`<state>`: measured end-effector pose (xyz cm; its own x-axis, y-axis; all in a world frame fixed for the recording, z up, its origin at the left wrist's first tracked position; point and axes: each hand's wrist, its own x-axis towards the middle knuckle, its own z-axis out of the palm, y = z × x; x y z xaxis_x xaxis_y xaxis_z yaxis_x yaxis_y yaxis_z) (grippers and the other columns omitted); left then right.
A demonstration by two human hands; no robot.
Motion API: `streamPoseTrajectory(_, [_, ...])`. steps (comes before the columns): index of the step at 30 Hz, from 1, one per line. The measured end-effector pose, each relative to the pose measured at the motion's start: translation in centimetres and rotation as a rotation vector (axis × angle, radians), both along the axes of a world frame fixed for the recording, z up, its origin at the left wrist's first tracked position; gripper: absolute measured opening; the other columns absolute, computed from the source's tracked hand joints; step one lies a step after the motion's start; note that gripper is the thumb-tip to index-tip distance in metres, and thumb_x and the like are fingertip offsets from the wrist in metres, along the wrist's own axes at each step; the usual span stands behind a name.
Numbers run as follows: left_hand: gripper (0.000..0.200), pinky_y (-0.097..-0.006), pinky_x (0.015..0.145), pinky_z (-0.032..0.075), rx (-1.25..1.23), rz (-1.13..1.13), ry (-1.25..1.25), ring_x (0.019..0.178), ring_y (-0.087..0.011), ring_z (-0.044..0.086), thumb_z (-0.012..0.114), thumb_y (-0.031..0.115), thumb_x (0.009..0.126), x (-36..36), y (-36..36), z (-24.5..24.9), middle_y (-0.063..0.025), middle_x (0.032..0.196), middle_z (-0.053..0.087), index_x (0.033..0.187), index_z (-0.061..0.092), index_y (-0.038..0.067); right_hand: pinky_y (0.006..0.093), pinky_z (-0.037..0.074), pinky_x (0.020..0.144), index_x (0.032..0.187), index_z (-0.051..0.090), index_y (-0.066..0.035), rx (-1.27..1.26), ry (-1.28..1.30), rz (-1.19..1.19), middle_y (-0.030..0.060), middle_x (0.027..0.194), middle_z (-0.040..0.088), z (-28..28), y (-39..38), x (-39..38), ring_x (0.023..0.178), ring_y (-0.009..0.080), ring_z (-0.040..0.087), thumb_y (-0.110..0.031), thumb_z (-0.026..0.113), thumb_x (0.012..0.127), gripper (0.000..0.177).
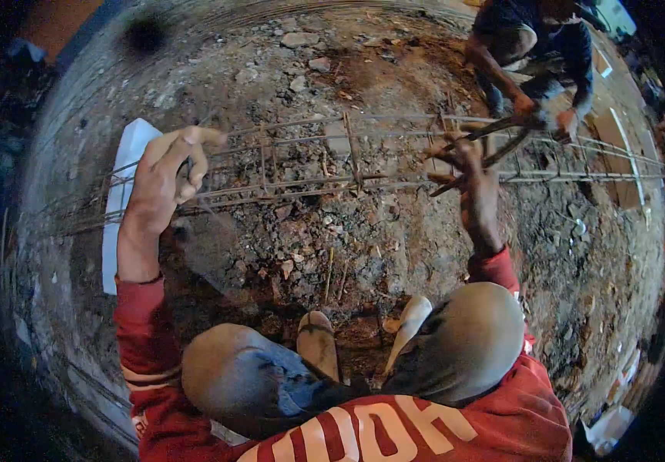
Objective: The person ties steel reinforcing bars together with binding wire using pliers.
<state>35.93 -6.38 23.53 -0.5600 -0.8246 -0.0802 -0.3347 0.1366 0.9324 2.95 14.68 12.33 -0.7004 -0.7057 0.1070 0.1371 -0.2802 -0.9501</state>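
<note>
My left hand [164, 173] is raised over the left part of a rebar cage [355, 158], with thumb and fingers curled into a pinch. Whatever it may pinch is too thin to make out. Around the dark handles of a pincer-like tool [502, 148], the fingers of my right hand [471, 165] are closed. This tool lies across the cage's right part, its far end close to a co-worker's hands. The cage is made of long thin bars joined by upright rectangular stirrups [264, 160].
A co-worker [537, 61] crouches at upper right, hands at the cage. A white block [120, 208] lies under the cage's left end, and a pale board [617, 158] stands at its right. Rough soil with stones [299, 40] surrounds my shoes [318, 343].
</note>
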Motion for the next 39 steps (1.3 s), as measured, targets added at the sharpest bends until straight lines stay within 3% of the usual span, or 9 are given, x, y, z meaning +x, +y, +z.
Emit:
streamPoseTrajectory(6, [0.045,-0.0194,0.039,0.026,0.159,-0.317,0.009,0.043,-0.0031,0.034,0.044,0.037,0.099,-7.5,2.6,4.1,0.005,0.054,0.039,0.121,0.058,0.0,0.0323,0.047,0.079,0.107,0.062,-0.005,0.294,1.224,-0.126,0.0082,0.1,0.063,-2.7,0.0,-2.8,0.092,0.0191,0.059,-0.019,0.076,0.076,0.037])
streamPoseTrajectory(16, [0.028,-0.019,0.046,0.038,0.205,-0.345,0.406,0.054,-0.0052,0.046,0.052,0.032,0.097,-18.0,2.8,9.2,0.0022,0.066,0.054,0.1,0.063,0.006,0.0343,0.042,0.097,0.131,0.046,-0.001,-0.177,0.85,0.342,0.013,0.112,0.063,11.2,-2.1,0.7,0.106,0.0194,0.058,-0.021,0.07,0.084,0.056])
streamPoseTrajectory(22, [0.008,-0.0183,0.046,0.041,0.049,0.008,1.042,0.053,-0.0075,0.045,0.05,0.012,0.095,-15.7,-7.9,8.6,0.0005,0.076,0.052,0.093,0.055,0.007,0.0208,0.042,0.056,0.102,0.065,-0.001,0.025,0.886,0.1,0.006,0.094,0.063,16.4,-1.1,-1.3,0.064,0.0059,0.053,-0.017,0.052,0.095,0.022])
streamPoseTrajectory(26, [0.018,-0.0252,0.061,0.047,0.224,-0.03,0.61,0.065,-0.0088,0.053,0.058,0.025,0.094,-15.7,-6.4,-0.1,0.0011,0.081,0.061,0.091,0.062,0.008,0.0217,0.045,0.057,0.104,0.065,-0.004,0.911,1.114,0.632,0.0067,0.089,0.068,18.5,-0.3,-1.2,0.064,0.0059,0.056,-0.008,0.055,0.089,0.018])
streamPoseTrajectory(27, [0.017,-0.0248,0.062,0.048,0.298,-0.112,0.607,0.066,-0.0091,0.054,0.059,0.024,0.094,-15.7,-6.7,-2.8,0.0002,0.083,0.062,0.091,0.062,0.007,0.0271,0.048,0.06,0.116,0.058,-0.005,0.988,0.408,0.676,0.0078,0.084,0.069,17.4,-0.9,-1.2,0.065,0.0116,0.06,-0.015,0.063,0.088,0.03])
streamPoseTrajectory(29, [0.016,-0.0237,0.062,0.049,0.509,-0.178,0.638,0.069,-0.0099,0.057,0.06,0.022,0.093,-16.0,-6.2,-7.6,-0.002,0.086,0.063,0.091,0.062,0.006,0.0431,0.05,0.079,0.128,0.048,-0.008,0.774,1.044,0.793,0.0193,0.094,0.067,14.3,-2.5,-0.5,0.087,0.0366,0.066,-0.032,0.063,0.09,0.047])
streamPoseTrajectory(31, [0.016,-0.0232,0.061,0.049,0.663,-0.176,0.679,0.071,-0.0105,0.059,0.061,0.021,0.093,-16.9,-4.2,-10.1,-0.0033,0.087,0.064,0.091,0.062,0.005,0.0341,0.05,0.076,0.136,0.038,-0.006,0.547,1.331,0.59,0.0143,0.095,0.068,9.4,-5.1,0.2,0.089,0.024,0.066,-0.029,0.063,0.091,0.056])
streamPoseTrajectory(34, [0.016,-0.0283,0.061,0.053,0.825,-0.166,0.786,0.068,-0.015,0.064,0.06,0.019,0.093,-17.3,-3.3,-12.6,-0.0077,0.084,0.067,0.098,0.064,0.004,0.042,0.051,0.074,0.123,0.051,-0.004,0.522,0.775,0.594,0.0168,0.088,0.068,5.2,-9.9,2.5,0.083,0.0338,0.067,-0.035,0.061,0.092,0.045])
streamPoseTrajectory(39, [0.057,-0.0456,0.065,0.053,-0.481,-0.138,-0.414,0.075,-0.0345,0.068,0.069,0.052,0.079,-14.8,-9.2,-13.6,-0.0232,0.081,0.066,0.09,0.064,-0.004,0.0436,0.051,0.064,0.088,0.067,-0.003,0.576,1.175,0.322,0.0192,0.081,0.066,2.4,-12.0,2.2,0.072,0.0392,0.064,-0.021,0.06,0.087,0.019])
